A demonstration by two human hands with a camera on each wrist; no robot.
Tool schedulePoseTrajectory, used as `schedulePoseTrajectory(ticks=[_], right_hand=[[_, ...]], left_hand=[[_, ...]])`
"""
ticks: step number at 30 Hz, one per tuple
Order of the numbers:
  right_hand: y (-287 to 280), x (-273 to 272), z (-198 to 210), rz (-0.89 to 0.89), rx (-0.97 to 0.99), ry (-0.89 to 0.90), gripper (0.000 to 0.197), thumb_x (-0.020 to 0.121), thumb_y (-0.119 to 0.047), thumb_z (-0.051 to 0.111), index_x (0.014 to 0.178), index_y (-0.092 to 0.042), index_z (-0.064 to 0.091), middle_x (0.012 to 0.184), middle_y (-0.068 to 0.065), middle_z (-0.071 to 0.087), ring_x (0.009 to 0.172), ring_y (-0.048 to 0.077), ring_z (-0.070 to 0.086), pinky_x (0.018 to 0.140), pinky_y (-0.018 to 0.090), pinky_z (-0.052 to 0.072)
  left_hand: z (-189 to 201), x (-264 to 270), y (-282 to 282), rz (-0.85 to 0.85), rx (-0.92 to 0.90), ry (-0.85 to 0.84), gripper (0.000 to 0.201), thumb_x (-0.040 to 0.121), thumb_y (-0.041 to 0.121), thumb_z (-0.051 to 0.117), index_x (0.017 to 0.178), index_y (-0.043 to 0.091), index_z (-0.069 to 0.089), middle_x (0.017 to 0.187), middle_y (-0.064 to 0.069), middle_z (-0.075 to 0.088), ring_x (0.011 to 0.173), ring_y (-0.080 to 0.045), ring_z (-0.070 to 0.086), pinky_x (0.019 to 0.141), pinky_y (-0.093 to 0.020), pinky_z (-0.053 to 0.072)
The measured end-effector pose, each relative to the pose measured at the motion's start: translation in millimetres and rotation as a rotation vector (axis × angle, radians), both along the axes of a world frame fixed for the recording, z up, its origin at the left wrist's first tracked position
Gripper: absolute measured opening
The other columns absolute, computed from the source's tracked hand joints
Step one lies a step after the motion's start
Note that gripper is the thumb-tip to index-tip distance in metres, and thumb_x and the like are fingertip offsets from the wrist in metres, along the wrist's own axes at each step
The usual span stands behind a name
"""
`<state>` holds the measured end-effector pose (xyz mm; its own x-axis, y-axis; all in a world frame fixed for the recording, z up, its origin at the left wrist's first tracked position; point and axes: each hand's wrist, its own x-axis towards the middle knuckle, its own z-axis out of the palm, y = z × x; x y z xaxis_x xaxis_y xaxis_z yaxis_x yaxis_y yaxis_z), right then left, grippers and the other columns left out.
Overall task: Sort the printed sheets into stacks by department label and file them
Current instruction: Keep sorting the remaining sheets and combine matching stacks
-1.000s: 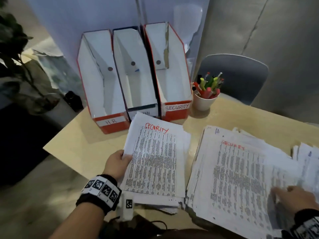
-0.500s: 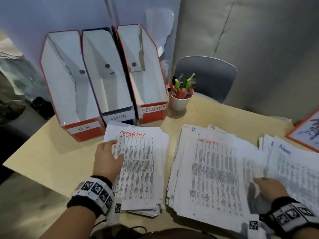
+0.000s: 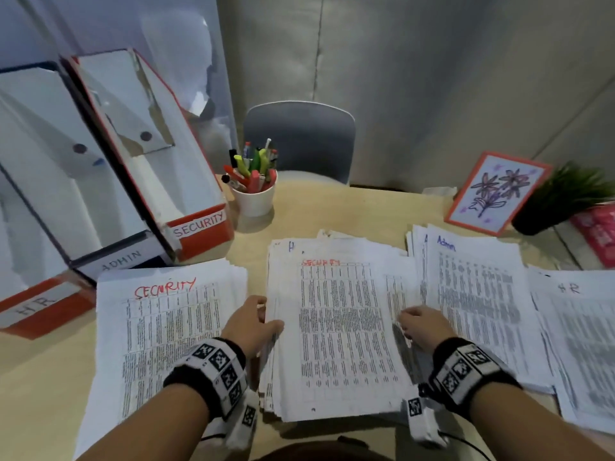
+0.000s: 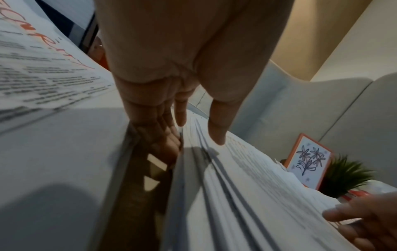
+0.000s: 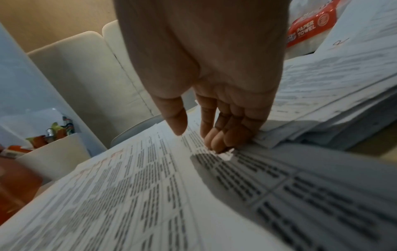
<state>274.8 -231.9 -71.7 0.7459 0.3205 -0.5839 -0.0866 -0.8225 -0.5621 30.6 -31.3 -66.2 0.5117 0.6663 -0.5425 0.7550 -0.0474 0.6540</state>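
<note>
A thick pile of unsorted sheets (image 3: 339, 331) lies mid-table, its top sheet marked SECURITY in red. My left hand (image 3: 258, 322) is at the pile's left edge, fingers (image 4: 169, 135) straight down along the side and thumb just above the top sheet. My right hand (image 3: 417, 327) sits at the pile's right edge, fingertips (image 5: 217, 144) touching the top sheet beside a torn bit and thumb lifted. To the left is the Security stack (image 3: 166, 331); to the right are the Admin stack (image 3: 476, 294) and HR stack (image 3: 582, 347). File boxes labelled HR (image 3: 43, 307), ADMIN (image 3: 123, 257) and SECURITY (image 3: 199, 224) stand at back left.
A white cup of pens (image 3: 254, 194) stands beside the SECURITY box. A framed flower drawing (image 3: 496, 191), a small potted plant (image 3: 562, 197) and a red paper towel pack (image 3: 595, 234) are at back right. A grey chair (image 3: 299, 138) stands behind the table.
My left hand left the Security stack and moved right to the unsorted pile's left edge. My right hand slid up along the pile's right edge. The view swung right.
</note>
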Motion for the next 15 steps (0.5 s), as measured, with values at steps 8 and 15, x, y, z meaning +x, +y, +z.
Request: schedulePoseTrajectory(ticks=[8,15], right_hand=[[16.4,-22.0,-4.5,0.032,0.019,0.041,0.027,0.074,-0.030,0.079,0.079,-0.016,0.056,0.079,-0.001,0.058,0.074,0.015,0.056,0.069,0.026,0.045],[16.9,-21.4,2.1,0.040,0.024,0.094,0.018,0.089,-0.021,0.065,0.083,-0.010,0.052,0.093,0.005,0.058,0.088,0.019,0.053,0.079,0.030,0.047]], left_hand=[[-4.8,4.7,-0.1,0.021,0.017,0.028,0.058,0.082,0.020,0.072,0.132,0.015,0.045,0.120,-0.008,0.061,0.092,-0.018,0.055,0.086,-0.031,0.046],[-8.3,1.4,-0.7,0.087,-0.037,-0.015,0.059,0.074,0.033,0.080,0.122,0.021,0.049,0.118,-0.001,0.062,0.101,-0.018,0.059,0.086,-0.030,0.045]])
